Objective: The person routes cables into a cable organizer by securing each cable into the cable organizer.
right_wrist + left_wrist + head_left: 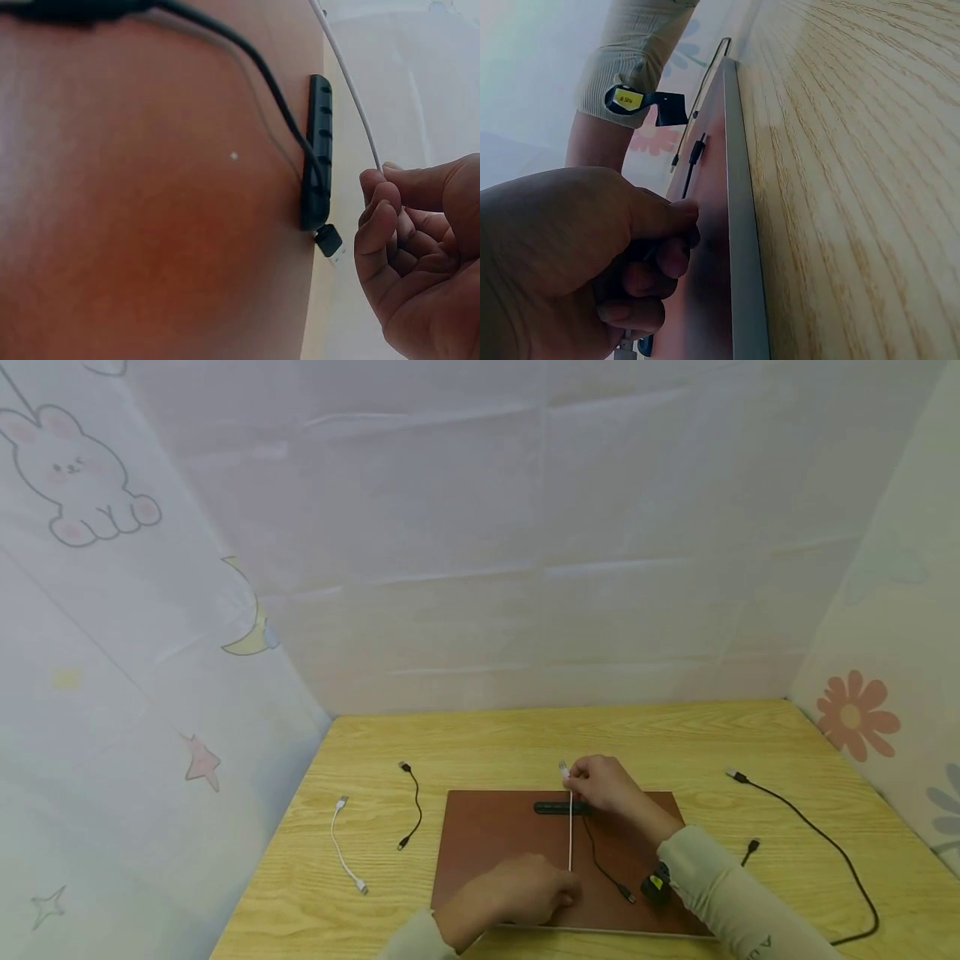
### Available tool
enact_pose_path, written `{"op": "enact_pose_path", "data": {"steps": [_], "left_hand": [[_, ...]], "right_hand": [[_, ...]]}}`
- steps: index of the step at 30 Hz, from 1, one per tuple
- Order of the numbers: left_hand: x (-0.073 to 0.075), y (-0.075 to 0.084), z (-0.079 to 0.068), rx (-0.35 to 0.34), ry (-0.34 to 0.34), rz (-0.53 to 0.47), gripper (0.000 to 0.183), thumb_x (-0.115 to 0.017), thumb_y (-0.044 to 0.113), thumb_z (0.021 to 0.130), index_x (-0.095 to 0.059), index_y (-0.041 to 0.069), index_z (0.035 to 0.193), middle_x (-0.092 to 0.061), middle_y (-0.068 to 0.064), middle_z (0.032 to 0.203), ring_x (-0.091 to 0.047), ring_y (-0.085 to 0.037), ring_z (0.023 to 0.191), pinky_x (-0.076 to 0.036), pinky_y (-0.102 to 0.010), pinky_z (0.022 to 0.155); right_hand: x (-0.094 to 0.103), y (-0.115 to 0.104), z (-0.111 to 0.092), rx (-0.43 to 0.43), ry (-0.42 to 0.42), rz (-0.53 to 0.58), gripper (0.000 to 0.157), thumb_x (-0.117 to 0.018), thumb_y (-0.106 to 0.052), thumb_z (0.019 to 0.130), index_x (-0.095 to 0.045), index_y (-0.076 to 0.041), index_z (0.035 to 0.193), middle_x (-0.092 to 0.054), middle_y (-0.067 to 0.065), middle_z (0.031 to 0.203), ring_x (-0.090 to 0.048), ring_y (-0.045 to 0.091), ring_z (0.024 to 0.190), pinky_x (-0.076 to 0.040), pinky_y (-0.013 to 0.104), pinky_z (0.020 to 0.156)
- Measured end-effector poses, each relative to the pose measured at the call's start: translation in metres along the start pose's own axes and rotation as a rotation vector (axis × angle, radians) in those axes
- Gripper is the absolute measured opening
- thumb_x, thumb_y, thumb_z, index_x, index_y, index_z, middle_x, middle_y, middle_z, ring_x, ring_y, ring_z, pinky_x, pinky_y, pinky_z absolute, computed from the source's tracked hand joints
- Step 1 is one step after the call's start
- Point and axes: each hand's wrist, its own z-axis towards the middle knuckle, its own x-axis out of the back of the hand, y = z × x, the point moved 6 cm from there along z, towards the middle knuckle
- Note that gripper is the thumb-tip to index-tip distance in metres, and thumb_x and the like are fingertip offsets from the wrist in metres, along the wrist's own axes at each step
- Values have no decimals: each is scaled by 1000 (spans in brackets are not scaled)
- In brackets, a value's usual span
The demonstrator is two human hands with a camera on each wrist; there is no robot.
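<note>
A white USB cable [570, 835] is stretched straight between the two hands over a brown board [487, 835]. My right hand [603, 783] pinches its far end just below the white plug [564, 768], at the board's back edge. Near the front edge, my left hand [536, 892] holds the other end with curled fingers, which hide that end. The white cable passes above a black slotted cable holder [319, 150]. A black cable [596, 856] runs from the holder's right end onto the board, and its plug [328, 240] sticks out behind the holder.
Left of the board, a short white cable [341, 852] and a short black cable [418, 810] lie on the wooden table [375, 927]. To the right lie a long black cable [817, 831] and a black plug [752, 846]. A printed sheet [480, 568] hangs behind.
</note>
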Motion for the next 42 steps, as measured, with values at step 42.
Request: {"op": "enact_pose_path", "data": {"steps": [42], "left_hand": [[-7,1,19,-43,-102,-32,19,-56,29,105,-72,25,115,-71,17,101,-62,6,81,-47,-10,75]], "right_hand": [[-17,-3,4,82,30,-260,10,-70,-17,96,-71,-13,87,-66,0,80,-53,14,67,-43,31,59]]}}
